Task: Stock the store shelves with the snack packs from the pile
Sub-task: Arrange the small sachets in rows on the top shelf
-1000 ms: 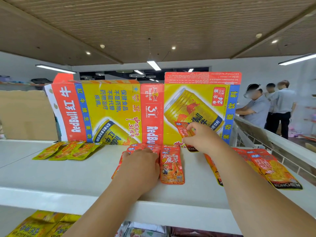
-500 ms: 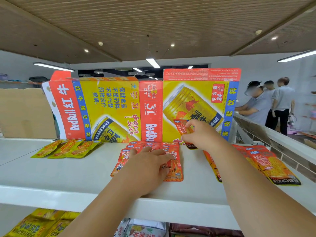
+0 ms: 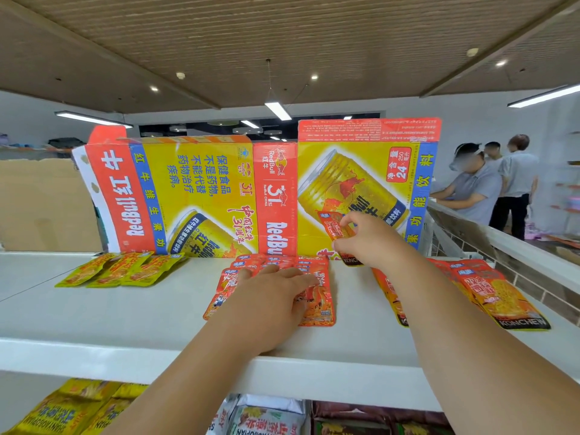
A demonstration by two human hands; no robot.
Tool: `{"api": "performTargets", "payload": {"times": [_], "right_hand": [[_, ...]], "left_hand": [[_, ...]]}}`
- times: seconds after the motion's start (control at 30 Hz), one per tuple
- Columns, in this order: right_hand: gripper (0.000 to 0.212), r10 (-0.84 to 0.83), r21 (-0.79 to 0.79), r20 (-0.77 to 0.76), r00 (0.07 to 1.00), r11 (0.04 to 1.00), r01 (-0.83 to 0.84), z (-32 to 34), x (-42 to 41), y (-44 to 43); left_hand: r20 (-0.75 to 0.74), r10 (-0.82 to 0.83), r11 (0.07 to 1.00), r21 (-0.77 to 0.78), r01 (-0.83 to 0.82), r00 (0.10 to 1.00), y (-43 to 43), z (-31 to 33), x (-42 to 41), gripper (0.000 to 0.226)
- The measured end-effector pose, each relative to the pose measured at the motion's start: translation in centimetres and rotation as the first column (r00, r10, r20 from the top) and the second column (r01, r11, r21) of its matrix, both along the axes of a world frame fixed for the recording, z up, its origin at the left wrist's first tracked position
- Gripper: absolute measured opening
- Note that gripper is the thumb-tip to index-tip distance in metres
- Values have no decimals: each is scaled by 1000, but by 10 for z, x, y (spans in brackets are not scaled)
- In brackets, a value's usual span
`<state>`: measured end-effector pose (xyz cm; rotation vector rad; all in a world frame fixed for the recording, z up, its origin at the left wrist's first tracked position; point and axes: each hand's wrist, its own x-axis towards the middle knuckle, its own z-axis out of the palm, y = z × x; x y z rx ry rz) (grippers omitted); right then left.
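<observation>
Head view | left hand (image 3: 270,296) flat, fingers spread, pressing red snack packs (image 3: 317,296) at frame centre on shelf (image 3: 125,312) | right hand (image 3: 367,243) pinches one red pack (image 3: 334,226) right of centre | progress: yellow packs (image 3: 122,270) left, orange packs (image 3: 489,290) right already laid; held pack unplaced.

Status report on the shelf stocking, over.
Left hand flat on red foil snack packs. Right hand pinches one red foil pack before yellow cardboard carton. Nothing blocking.
</observation>
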<state>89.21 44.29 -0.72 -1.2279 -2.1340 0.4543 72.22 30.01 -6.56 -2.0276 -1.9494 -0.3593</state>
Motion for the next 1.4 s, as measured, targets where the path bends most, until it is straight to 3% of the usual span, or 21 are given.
{"api": "performTargets", "payload": {"times": [0.3,0.53,0.77,1.1,1.4], "right_hand": [[44,-69,79,-151,986,994,82,18,32,-14],[41,-204,79,-92,975,974,211,8,98,-34],[34,-345,57,-137,929,933,355,-10,152,-50],[35,-379,136,4,926,917,375,-34,131,-67],[33,-378,254,200,904,911,324,-51,84,-75]], "left_hand": [[50,-165,981,111,159,985,13,27,15,51],[102,-307,952,52,303,946,63,65,59,50],[162,-392,918,7,397,905,109,74,110,43],[332,-387,918,50,393,860,127,62,104,33],[383,-297,941,-36,335,875,133,63,82,29]]}}
